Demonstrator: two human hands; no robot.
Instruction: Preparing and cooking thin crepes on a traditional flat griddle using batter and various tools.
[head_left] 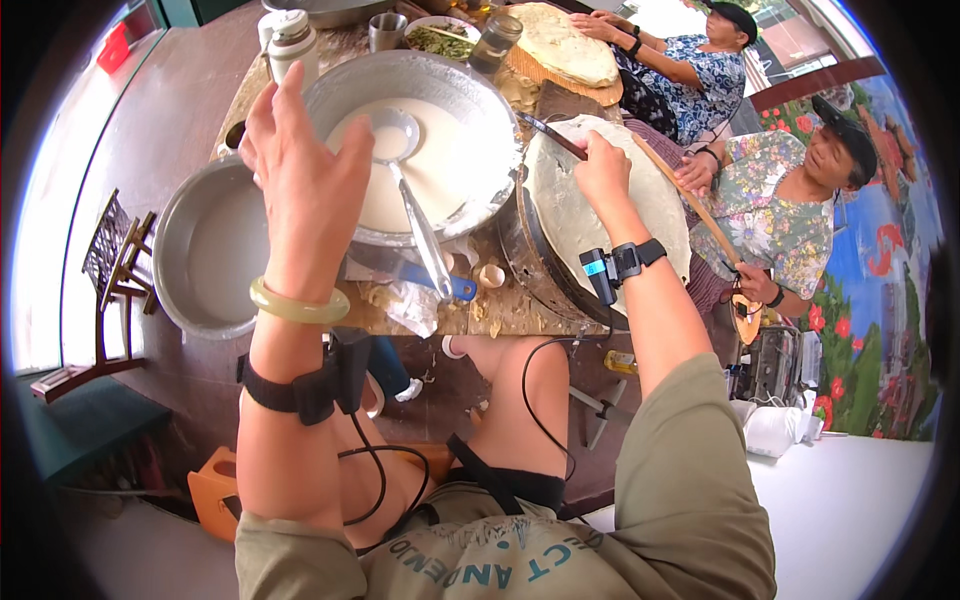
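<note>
Far left: grey basin (205,245), below and left of the left fingers (290,105). These are spread apart, holding nothing visible, raised over the left rim of the metal bowl (470,100). Their height above it cannot be judged.

Right of and below them: pale batter (445,180) in the bowl; ladle (416,220) dips into it, its handle crossing the near rim. Risk: a low swing of the left wrist could catch that handle and tip batter onto the surface (490,318).

Farther right, left of the right fingers: cracked eggshell (491,276), near the griddle (520,255). A stray fragment could get into the food if knocked.

Right fingers (592,172): closed around a dark flat tool (550,135), which points up and left toward the bowl. The pale dough sheet (570,210) lies on the griddle, beneath and around them. Too steep a tool edge might tear it.

Just right of the right fingers: a co-worker's wooden stick (718,235), along the sheet's right edge. Uncoordinated pulls could rip or fold the sheet.
</note>
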